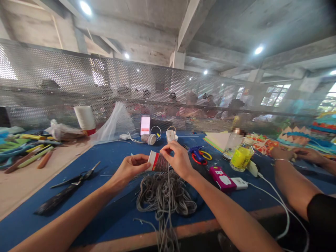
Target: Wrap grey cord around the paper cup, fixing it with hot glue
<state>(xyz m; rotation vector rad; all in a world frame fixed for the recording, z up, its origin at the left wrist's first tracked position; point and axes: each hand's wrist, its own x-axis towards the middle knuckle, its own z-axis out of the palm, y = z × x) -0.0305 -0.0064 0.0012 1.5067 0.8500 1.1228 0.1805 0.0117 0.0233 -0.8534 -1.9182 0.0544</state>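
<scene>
My left hand (133,165) is closed on the rim end of a paper cup (153,159), white with a red band, held on its side above the table. Brownish-grey cord is wound round the cup's right part. At that wound end my right hand (180,160) is closed, thumb and forefinger pinching a grey cord that hangs straight down. Below both hands lies a loose heap of grey cord (168,196), with strands trailing over the table's front edge. The cup's far end is hidden behind my right fingers.
Black-handled scissors (78,180) lie left, a stack of paper cups (85,119) behind them. Another cord-wound cup (149,139) sits near a propped phone (145,125). Right are a blue glue gun (196,154), purple box (222,177), yellow-labelled bottle (242,155) and a co-worker's arms (294,178).
</scene>
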